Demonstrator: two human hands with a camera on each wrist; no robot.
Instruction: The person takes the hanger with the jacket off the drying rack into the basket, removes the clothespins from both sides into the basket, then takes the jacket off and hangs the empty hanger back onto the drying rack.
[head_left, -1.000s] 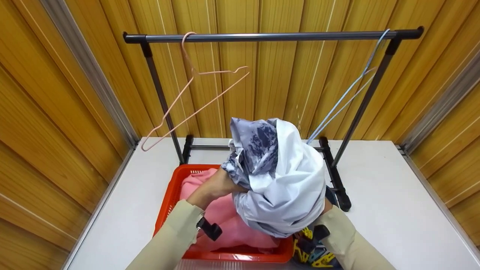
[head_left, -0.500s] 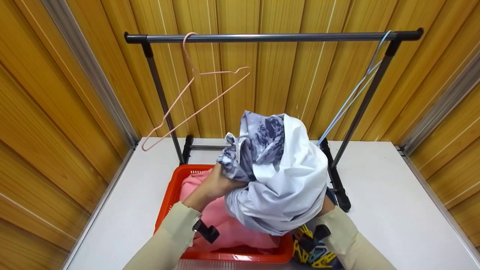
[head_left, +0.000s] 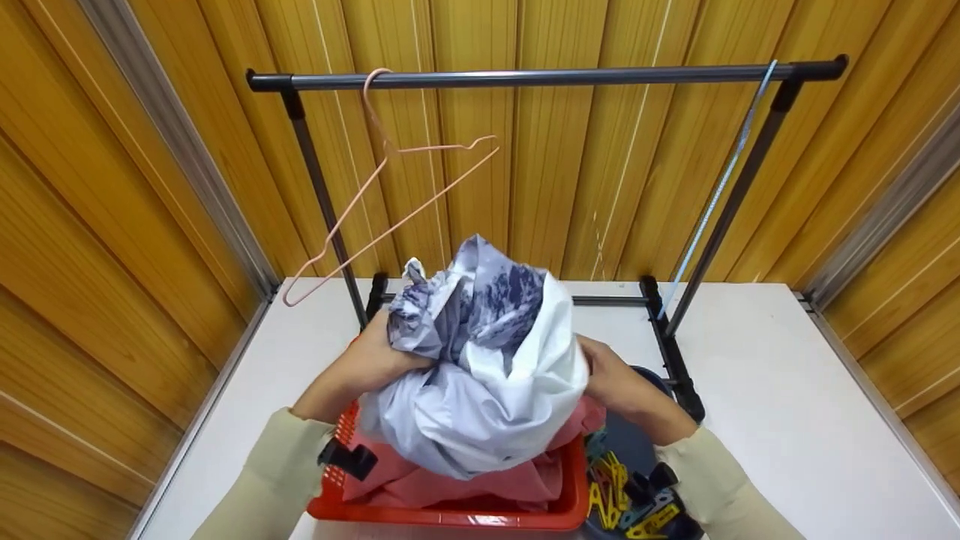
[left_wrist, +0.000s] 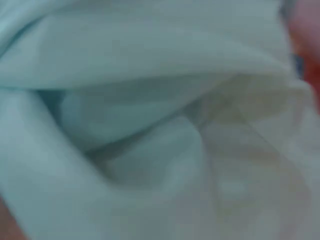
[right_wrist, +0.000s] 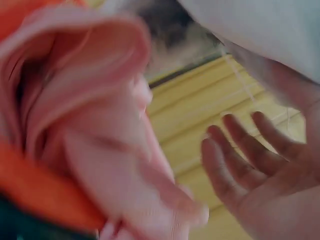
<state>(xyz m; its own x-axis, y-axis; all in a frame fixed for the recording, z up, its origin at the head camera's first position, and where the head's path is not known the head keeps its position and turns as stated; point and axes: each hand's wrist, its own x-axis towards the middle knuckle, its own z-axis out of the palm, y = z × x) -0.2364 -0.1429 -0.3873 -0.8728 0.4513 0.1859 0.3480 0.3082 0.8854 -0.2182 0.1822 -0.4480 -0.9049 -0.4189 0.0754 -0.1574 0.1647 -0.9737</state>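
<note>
A bunched white-and-grey cloth, printed with dark blotches, is held up over the red basket. My left hand grips it by its patterned left side, where folds hide the fingertips. At the cloth's right side is my right hand, partly behind it in the head view. In the right wrist view that hand shows spread, gently bent fingers, with the white cloth beside the thumb. Pale folds of the same cloth fill the left wrist view, blurred.
Beneath the hands, a red basket contains pink cloth. Right of it stands a dark tub with several clothespins. A black rack behind carries a pink hanger and a blue hanger near its right post.
Both hands have moved left with the cloth. The right hand, mostly hidden behind the cloth before, now shows at its side. The blue hanger has swung edge-on, closer to the right post.
</note>
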